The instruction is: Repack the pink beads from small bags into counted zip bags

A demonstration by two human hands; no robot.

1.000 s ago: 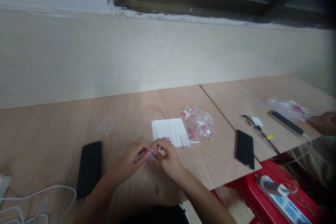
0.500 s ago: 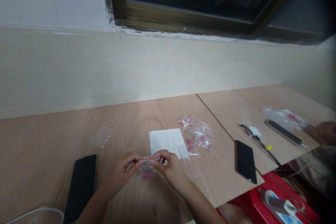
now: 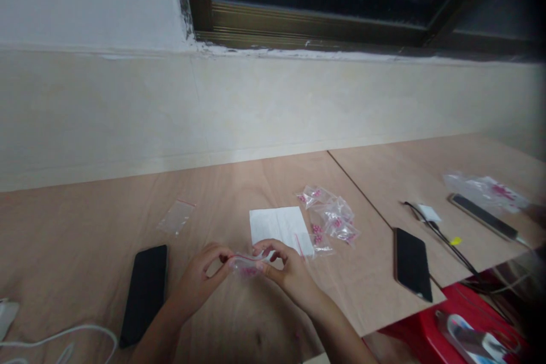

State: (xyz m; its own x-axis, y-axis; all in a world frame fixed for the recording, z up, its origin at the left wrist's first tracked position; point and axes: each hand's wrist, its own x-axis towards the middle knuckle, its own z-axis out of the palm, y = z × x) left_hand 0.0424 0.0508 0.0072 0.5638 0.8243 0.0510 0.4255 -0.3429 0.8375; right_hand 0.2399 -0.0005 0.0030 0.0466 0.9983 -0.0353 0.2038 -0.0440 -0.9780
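Between my two hands is a small clear zip bag with a red strip along its top and pink beads inside. My left hand pinches the left end of the strip between thumb and fingers. At the other end, my right hand is closed on the bag's right corner. Just beyond my hands lies a sheet of white paper. Several similar bags of pink beads are piled to its right, one overlapping the paper. A flat zip bag rests farther left.
A black phone lies left of my forearm, near a white cable. To the right are another phone, black cables, a power bank-like slab and a large plastic bag. A red stool stands below the table edge.
The bag has tilted and its lower part looks shorter, with the strip now bent. Both hands still grip its ends. The view has shifted slightly left; the other person's hand at right is no longer clear.
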